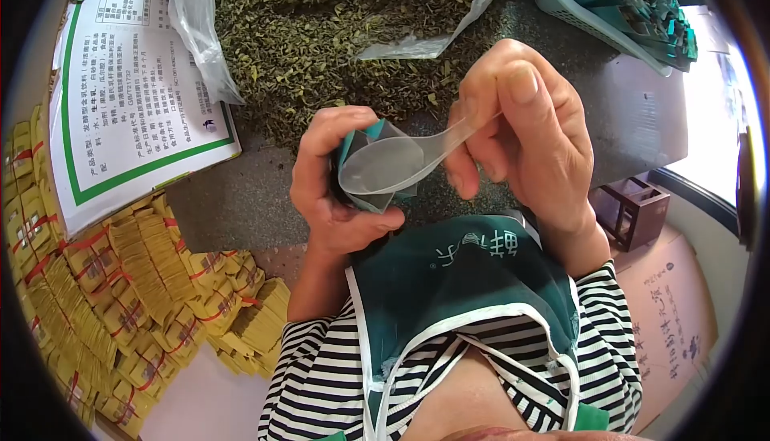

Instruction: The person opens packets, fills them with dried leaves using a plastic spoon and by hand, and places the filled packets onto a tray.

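Note:
My left hand [315,180] is wrapped round a small dark green packet [374,130] with clear film at its open mouth. My right hand [533,124] pinches the handle of a translucent plastic spoon [389,166] between thumb and fingers. The spoon's bowl lies over the packet's mouth and looks empty. It hides most of the opening, so I cannot tell what is inside. Just beyond both hands spreads a heap of dried tea leaves [321,48], partly on clear plastic sheeting [196,28].
A pale basket [573,16] piled with green packets [626,0] stands at the far right of the dark table [241,200]. A printed carton [144,112] is at the left. Bundles of yellow packets [144,272] lie below it. A brown wooden stand [634,208] sits at right.

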A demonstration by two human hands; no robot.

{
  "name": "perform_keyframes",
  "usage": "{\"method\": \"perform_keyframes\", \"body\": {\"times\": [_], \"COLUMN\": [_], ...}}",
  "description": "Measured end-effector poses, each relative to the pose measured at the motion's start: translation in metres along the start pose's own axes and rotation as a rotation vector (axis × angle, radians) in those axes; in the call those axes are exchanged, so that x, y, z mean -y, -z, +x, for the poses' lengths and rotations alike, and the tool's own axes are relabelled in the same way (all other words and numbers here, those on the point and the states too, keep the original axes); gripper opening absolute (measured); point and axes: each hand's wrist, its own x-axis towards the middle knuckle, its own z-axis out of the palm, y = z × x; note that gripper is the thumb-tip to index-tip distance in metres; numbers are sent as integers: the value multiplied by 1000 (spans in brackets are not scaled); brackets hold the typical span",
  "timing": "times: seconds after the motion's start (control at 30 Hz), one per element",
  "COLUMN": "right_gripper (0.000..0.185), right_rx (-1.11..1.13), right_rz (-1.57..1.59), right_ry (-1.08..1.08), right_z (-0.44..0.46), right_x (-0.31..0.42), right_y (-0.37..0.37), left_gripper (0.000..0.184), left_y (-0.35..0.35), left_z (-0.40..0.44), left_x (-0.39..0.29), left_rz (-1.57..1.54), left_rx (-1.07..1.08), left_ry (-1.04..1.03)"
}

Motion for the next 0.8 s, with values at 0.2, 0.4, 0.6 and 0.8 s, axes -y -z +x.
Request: {"method": "perform_keyframes", "body": {"times": [0.2,0.4,0.6,0.8], "right_gripper": [33,21,23,22], "right_rx": [87,225,88,-53], "right_rz": [-611,-901,-720,-714], "right_ry": [239,415,229,291], "right_z": [0,9,11,36], "right_x": [7,2,4,8], "right_y": [-1,-6,-7,0], "left_gripper": [81,61,60,50], "left_y": [7,9,24,41], "left_z": [3,9,11,15], "left_x": [2,2,2,-5], "left_rz": [78,225,263,311], "left_rx": [-28,28,43,-92], "left_ry": [2,-140,-135,-118]}}
